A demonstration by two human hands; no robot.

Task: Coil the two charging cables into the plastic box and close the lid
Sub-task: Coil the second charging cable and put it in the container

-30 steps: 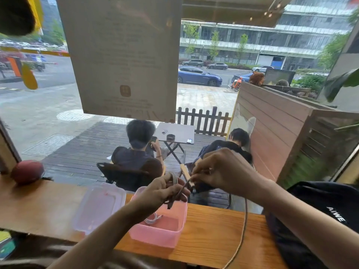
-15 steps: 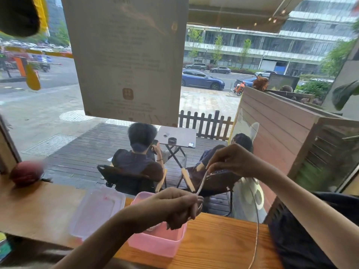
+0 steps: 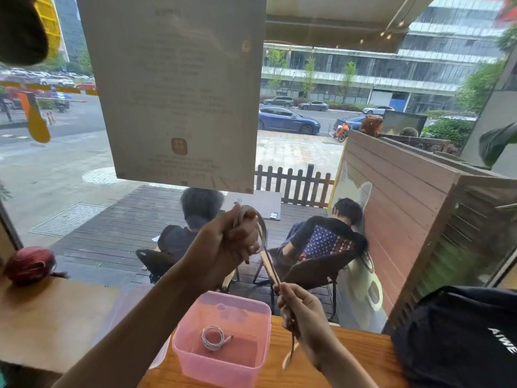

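Note:
A pink plastic box (image 3: 212,368) stands open on the wooden counter, with a coiled white cable (image 3: 213,338) lying on its bottom. My left hand (image 3: 229,242) is raised high above the box, closed around loops of a grey-brown cable (image 3: 263,242). That cable runs down to my right hand (image 3: 300,312), which pinches it just right of the box, and its loose end hangs below the hand. The clear lid (image 3: 161,357) lies left of the box, mostly hidden by my left forearm.
The wooden counter (image 3: 347,357) runs along a window. A dark bag with white lettering (image 3: 461,340) sits at the right. A red round object (image 3: 29,264) rests at the far left. A paper notice (image 3: 179,88) hangs on the glass.
My left hand has risen well above the box with the cable loops. My right hand has dropped from above to beside the box's right rim, still on the cable.

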